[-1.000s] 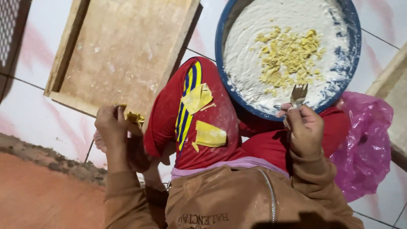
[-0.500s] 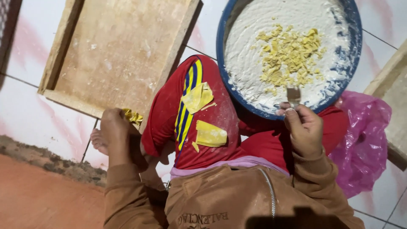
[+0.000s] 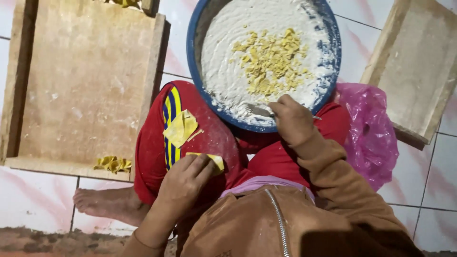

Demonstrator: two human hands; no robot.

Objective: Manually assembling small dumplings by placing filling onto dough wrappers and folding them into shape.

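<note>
Seen from above, a seated person rests the left hand [image 3: 183,183] on the red-trousered thigh, fingers pinching a yellow dough square [image 3: 209,159] that lies just below a second yellow square [image 3: 181,127] on the same leg. The right hand [image 3: 293,121] is clenched around a metal fork [image 3: 259,111] at the near rim of a blue bowl [image 3: 193,47] of white filling topped with yellow crumbs. A folded yellow piece [image 3: 113,164] sits at the near edge of a wooden tray [image 3: 85,85] on the tiled floor, beside the left leg.
</note>
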